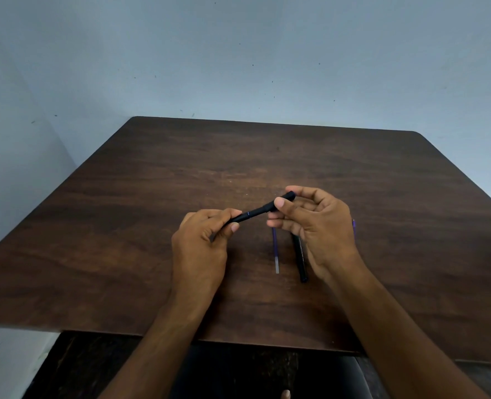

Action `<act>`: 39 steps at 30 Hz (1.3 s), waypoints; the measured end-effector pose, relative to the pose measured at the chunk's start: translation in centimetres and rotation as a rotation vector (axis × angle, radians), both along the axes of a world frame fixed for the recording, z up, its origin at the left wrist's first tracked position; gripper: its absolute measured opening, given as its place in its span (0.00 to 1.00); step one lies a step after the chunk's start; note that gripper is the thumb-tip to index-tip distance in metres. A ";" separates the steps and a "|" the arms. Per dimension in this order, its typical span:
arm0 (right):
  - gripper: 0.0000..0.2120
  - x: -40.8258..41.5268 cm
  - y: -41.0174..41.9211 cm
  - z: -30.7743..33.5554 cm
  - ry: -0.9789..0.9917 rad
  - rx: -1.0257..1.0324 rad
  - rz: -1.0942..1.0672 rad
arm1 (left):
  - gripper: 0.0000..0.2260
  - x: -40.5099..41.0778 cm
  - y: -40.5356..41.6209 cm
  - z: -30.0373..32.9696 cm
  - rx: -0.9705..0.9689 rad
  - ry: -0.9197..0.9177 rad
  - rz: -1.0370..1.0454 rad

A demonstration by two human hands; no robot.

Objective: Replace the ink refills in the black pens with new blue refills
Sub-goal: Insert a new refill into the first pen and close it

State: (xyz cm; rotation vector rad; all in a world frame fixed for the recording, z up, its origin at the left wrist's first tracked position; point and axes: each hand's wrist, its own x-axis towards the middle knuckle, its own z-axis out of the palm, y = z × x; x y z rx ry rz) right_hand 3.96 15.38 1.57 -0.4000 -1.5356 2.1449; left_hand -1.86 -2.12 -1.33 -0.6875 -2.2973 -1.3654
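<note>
While both your hands' fingers grip the black pen (255, 212) above the blue refill (275, 249), you're likely unscrewing; twist apart next.

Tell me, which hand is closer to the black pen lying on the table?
Right. The right hand hovers directly over the lying black pen, covering its far end. The left hand is off to the pen's left, beyond the blue refill.
</note>
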 end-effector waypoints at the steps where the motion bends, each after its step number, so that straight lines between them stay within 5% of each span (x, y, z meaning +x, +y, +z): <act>1: 0.15 0.0 -0.1 0.0 -0.004 0.022 -0.011 | 0.12 0.0 0.0 0.0 -0.002 0.001 0.000; 22: 0.03 0.6 -1.7 -0.4 -0.027 0.390 -0.230 | 0.12 0.5 -0.1 0.3 0.050 -0.045 -0.015; 31: 0.02 0.4 -2.0 -0.4 -0.028 0.401 -0.258 | 0.12 0.5 0.1 0.4 0.073 -0.064 -0.019; 39: 0.07 -0.6 -1.9 0.6 -0.051 0.214 -0.169 | 0.09 1.2 -0.1 1.0 0.051 -0.068 0.049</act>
